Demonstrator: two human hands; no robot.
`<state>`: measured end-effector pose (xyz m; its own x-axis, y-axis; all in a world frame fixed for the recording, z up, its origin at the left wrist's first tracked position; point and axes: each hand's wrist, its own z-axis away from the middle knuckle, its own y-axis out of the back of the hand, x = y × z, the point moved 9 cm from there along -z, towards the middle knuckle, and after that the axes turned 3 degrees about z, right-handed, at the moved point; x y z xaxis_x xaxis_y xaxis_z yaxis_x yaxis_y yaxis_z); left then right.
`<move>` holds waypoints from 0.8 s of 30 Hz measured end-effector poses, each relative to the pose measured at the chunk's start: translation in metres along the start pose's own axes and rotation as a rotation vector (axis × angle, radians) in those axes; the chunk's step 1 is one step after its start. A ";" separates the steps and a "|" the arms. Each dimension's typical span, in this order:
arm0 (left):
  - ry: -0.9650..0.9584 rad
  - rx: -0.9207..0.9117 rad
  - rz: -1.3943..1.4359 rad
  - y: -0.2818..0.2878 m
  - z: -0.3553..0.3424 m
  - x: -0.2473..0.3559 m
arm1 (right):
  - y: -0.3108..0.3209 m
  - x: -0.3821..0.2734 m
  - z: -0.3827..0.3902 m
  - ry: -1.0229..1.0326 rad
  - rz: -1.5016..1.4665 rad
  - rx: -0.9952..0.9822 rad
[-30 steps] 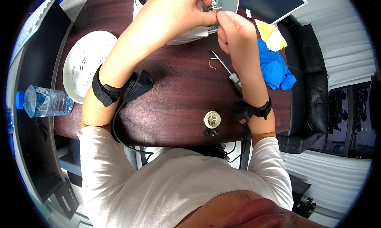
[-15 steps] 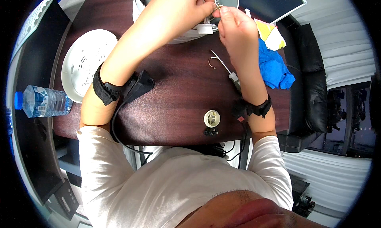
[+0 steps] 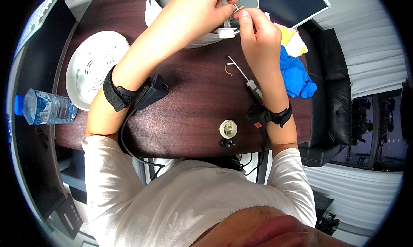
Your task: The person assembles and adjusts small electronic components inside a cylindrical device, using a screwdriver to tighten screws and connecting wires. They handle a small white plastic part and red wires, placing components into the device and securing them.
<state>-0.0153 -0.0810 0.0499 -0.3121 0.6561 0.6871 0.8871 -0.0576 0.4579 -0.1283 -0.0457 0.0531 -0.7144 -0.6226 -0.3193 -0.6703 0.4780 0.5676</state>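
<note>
Both hands (image 3: 228, 14) pinch small round metal fitting (image 3: 237, 8) over white housing (image 3: 202, 36).

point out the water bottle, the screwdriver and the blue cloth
water bottle (image 3: 47, 110): head view, on the clear ribbed body.
screwdriver (image 3: 241, 70): head view, on the thin metal shaft.
blue cloth (image 3: 296, 75): head view, on the middle of the crumpled fabric.

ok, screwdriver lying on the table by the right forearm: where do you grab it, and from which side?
Probably by the handle: the screwdriver lies flat on the dark table, thin shaft pointing away from the person, thicker grey handle nearest the right wrist. Come from above, fingers across the handle. The right hand is closest; its forearm partly covers the handle end, so approach from the left, table-centre side.
</note>
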 end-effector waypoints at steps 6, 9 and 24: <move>0.026 0.014 -0.027 -0.001 0.001 0.000 | 0.004 0.000 0.002 0.004 0.064 0.012; 0.004 0.021 -0.010 -0.001 0.001 0.001 | 0.007 -0.001 0.005 0.040 0.104 0.008; 0.190 -0.030 0.116 -0.006 0.004 -0.013 | -0.005 -0.014 0.004 0.215 0.322 0.032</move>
<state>-0.0150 -0.0864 0.0362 -0.2699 0.4906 0.8285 0.9109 -0.1487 0.3848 -0.1157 -0.0370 0.0522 -0.8332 -0.5515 0.0394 -0.4269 0.6869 0.5882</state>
